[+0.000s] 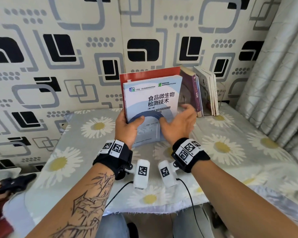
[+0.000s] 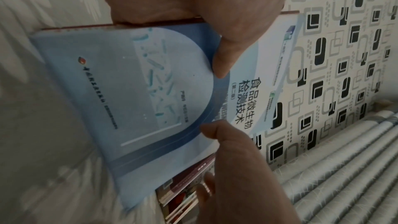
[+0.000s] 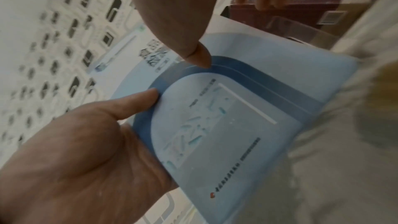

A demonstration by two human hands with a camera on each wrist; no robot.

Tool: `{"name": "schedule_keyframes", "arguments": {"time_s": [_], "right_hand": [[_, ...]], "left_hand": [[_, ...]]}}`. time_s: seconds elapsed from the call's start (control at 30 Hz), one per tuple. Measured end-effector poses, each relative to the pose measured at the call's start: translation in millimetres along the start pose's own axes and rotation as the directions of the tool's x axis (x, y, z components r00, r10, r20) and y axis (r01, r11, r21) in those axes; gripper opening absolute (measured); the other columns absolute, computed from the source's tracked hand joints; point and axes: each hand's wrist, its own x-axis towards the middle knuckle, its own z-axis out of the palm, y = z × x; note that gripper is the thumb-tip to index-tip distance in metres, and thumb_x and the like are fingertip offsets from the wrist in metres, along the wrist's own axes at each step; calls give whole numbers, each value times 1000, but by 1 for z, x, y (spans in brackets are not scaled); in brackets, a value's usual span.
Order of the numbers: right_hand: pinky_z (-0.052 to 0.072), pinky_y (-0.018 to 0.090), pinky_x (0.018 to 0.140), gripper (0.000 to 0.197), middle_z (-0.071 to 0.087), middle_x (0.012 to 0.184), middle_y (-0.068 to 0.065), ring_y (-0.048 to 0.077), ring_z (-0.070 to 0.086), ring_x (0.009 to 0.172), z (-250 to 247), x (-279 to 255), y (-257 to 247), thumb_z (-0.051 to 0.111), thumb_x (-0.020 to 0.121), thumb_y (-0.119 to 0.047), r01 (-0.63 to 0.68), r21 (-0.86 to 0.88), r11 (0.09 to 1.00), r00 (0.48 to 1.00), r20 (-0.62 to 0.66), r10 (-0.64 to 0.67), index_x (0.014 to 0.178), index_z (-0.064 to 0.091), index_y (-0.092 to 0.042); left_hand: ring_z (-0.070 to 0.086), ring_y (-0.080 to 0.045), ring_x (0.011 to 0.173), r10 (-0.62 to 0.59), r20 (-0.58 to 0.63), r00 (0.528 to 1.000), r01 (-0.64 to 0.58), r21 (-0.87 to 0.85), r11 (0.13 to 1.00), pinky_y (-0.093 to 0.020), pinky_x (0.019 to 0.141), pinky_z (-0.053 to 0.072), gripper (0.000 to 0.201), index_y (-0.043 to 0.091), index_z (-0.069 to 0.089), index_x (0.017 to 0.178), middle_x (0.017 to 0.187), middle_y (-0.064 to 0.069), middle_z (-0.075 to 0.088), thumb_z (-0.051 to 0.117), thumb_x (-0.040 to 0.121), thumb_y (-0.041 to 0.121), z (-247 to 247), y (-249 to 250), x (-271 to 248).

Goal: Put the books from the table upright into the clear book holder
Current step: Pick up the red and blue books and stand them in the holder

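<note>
A light blue book (image 1: pixel 151 100) stands upright on the table with a red book (image 1: pixel 144 73) right behind it. My left hand (image 1: pixel 129 124) grips both at their lower left edge, thumb (image 2: pixel 224 60) on the blue cover (image 2: pixel 140 91). My right hand (image 1: pixel 179 121) rests its thumb (image 3: pixel 193 48) on the same cover (image 3: pixel 226 134), with its fingers spread loosely past the book's right edge. Just to the right is the clear book holder (image 1: pixel 185 98), also visible in the right wrist view (image 3: pixel 301 30). It holds a purple book (image 1: pixel 195 95) and several pale books (image 1: pixel 209 93) upright.
The table wears a daisy-print cloth (image 1: pixel 230 148) and backs onto a padded patterned wall (image 1: pixel 58 57). A grey curtain (image 1: pixel 273 83) hangs close on the right. Another person's hand with a black object (image 1: pixel 5 186) is at the lower left. Wrist camera cables (image 1: pixel 189 194) trail over the front edge.
</note>
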Motion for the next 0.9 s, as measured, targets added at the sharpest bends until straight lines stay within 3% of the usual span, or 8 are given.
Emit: {"name": "schedule_keyframes", "arguments": {"time_s": [0.07,0.2,0.4,0.47,0.6,0.7,0.83,0.9], "right_hand": [[42,41,89,53,48,112,7,29,49,105,0,-1,-7,76,67,-26,110,20,994,994,-1,-110,110,48,-11],[47,33,75,28,59,96,4,23,58,87,7,-2,-19,68,75,-23,109,183,977,923,346,-167,97,52,-17],[49,39,87,61,49,117,10,24,54,105,3,-8,-20,66,64,-40,68,219,973,848,501,-172,112,38,-15],[53,41,90,74,49,119,9,23,56,109,4,-10,-19,73,56,-45,28,241,970,818,552,-161,113,33,-20],[59,36,79,71,67,100,-1,13,69,91,6,-9,-12,76,60,-54,75,188,979,859,487,-160,114,49,-17],[60,34,73,40,71,91,-7,12,70,81,-5,-9,-11,63,78,-36,119,138,983,905,392,-164,114,59,-19],[47,4,55,21,66,84,-5,4,59,63,-25,-3,-13,62,88,-22,181,33,983,912,367,-180,106,67,-13],[55,19,66,19,66,82,-3,13,60,66,-37,5,-13,62,88,-22,184,-37,982,923,350,-159,101,68,-9]], "left_hand": [[68,-29,96,-30,-6,1000,30,0,1000,-46,91,53,39,11,64,109,104,-12,72,67,74,-6,0,3,2],[69,-29,94,-80,14,997,80,17,997,-40,85,57,41,3,65,111,106,-17,73,68,72,-10,0,11,3],[68,-14,71,-205,215,955,196,60,979,-24,62,53,29,3,64,107,90,-9,69,67,79,0,-9,26,0],[65,-13,72,-253,292,922,239,85,967,-28,66,54,21,11,66,98,85,-6,67,70,78,15,-11,29,-2],[63,-22,90,-285,359,889,274,83,958,-49,85,54,45,1,66,109,103,-14,68,64,77,32,-6,29,-9],[62,-21,91,-291,360,886,282,80,956,-43,84,51,47,7,69,115,107,-12,67,58,80,37,-5,27,-11],[63,-22,96,-324,327,888,290,149,945,-39,85,46,44,14,71,113,112,-9,72,56,79,39,-7,20,-9],[65,-24,99,-355,272,895,321,161,933,-38,87,46,46,15,72,111,114,-7,73,57,77,43,-11,15,-7]]}}
